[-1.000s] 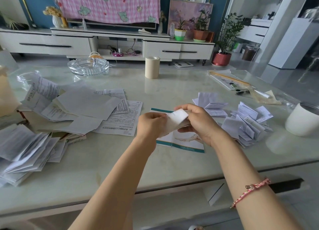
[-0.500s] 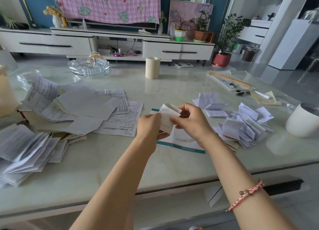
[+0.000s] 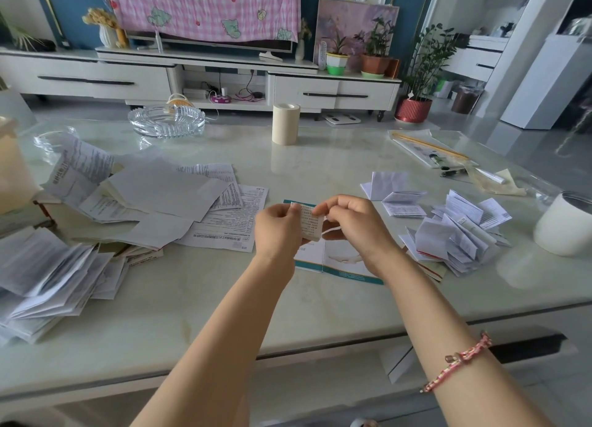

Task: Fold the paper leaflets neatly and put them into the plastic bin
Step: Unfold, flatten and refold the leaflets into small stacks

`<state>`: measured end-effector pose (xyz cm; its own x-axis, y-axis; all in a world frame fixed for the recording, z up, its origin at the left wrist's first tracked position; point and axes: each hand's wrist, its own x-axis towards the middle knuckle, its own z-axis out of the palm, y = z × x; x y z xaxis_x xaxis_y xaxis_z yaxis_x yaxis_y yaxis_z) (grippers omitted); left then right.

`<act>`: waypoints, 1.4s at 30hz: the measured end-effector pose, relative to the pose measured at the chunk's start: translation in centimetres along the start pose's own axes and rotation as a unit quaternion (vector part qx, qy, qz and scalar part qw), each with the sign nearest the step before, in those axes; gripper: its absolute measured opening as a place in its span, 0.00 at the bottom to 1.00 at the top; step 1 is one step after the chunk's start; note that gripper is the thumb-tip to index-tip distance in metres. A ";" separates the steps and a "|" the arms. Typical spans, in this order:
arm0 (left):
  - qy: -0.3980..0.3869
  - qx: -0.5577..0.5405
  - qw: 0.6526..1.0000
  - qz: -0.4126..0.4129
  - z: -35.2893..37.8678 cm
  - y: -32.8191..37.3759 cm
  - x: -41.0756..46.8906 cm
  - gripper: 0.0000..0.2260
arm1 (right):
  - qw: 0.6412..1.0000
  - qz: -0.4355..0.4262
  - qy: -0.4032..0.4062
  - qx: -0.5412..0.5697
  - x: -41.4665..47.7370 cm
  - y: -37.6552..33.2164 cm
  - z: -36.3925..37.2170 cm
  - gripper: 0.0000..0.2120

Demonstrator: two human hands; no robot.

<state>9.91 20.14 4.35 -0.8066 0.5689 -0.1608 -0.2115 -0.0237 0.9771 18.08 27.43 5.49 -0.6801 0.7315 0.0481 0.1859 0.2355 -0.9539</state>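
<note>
- While held just above the table [image 3: 224,314], the leaflet [image 3: 311,223] is pinched between both hands: left hand [image 3: 278,228] grips its left edge, right hand [image 3: 349,224] nips the top right corner with thumb and forefinger.
- Leaflet is a small folded packet, roughly upright, printed side toward the camera.
- Versus 1 s ago: it was a wider blank flap stretched between the hands; now narrower, with print showing. Both hands sit at about the same spot over the table.
- Left fingers cover the packet's left edge; how many layers it has, cannot tell.
- Teal-edged booklet [image 3: 339,263] lies flat right under the hands, partly covered by them.
- Folded pile [image 3: 461,234] sits on the table to the right, near the right hand, not touching it. Two more folded pieces [image 3: 397,196] lie just behind the pile.
- Loose sheets [image 3: 160,199] are spread flat to the left; a fanned stack [image 3: 48,276] lies at the near left edge.
- White round container [image 3: 563,228] stands at the far right, beside the folded pile; cannot tell whether it is the bin.
- Glass ashtray [image 3: 166,122] and beige roll [image 3: 285,124] stand at the far side of the table.
- Braided bracelet [image 3: 458,361] on the right wrist.
</note>
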 end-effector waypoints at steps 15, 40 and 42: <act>0.078 0.217 0.961 0.152 0.2 0.1 -0.1 0.24 | 0.996 0.058 -0.002 0.071 -0.3 -0.3 0.1 0.02; -0.055 0.112 0.992 0.032 1.3 -1.2 0.7 0.09 | 0.987 0.138 -0.011 0.087 0.2 0.5 -2.1 0.08; -0.050 0.114 0.992 0.026 1.3 -1.1 0.6 0.08 | 0.988 0.134 -0.003 0.075 0.3 0.5 -2.3 0.07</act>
<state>10.39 21.61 3.39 -0.7520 0.6506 -0.1054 -0.0307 0.1253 0.9917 19.60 29.24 5.71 -0.6251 0.7507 -0.2137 0.2532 -0.0639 -0.9653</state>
